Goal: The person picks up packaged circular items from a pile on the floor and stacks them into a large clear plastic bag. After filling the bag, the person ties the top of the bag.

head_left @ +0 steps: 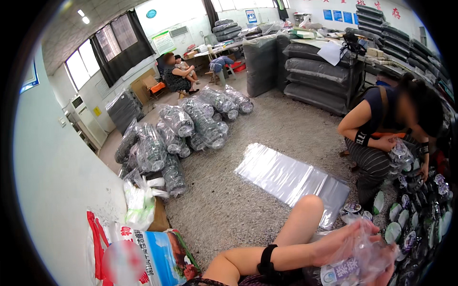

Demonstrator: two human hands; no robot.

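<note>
At the lower right, my left hand (pixel 339 244) is closed on a crinkled clear plastic bag (pixel 348 269) with purple and blue print. My right hand (pixel 387 270) grips the same bag from its right side, with some fingers behind the film. What is inside the bag is hard to make out. Close by on the right lies a big heap of dark packs with round green, white and purple labelled ends (pixel 393 232). On the floor ahead, a flat stack of clear plastic bags (pixel 291 176) reaches toward my knee.
A co-worker (pixel 381 124) crouches at the right, handling similar packs. Filled clear bags of dark rolls (pixel 179 121) lie piled at the left. A printed sack (pixel 157 255) and a cardboard box (pixel 160 217) stand beside the wall. Stacked dark bales (pixel 317 71) are farther back.
</note>
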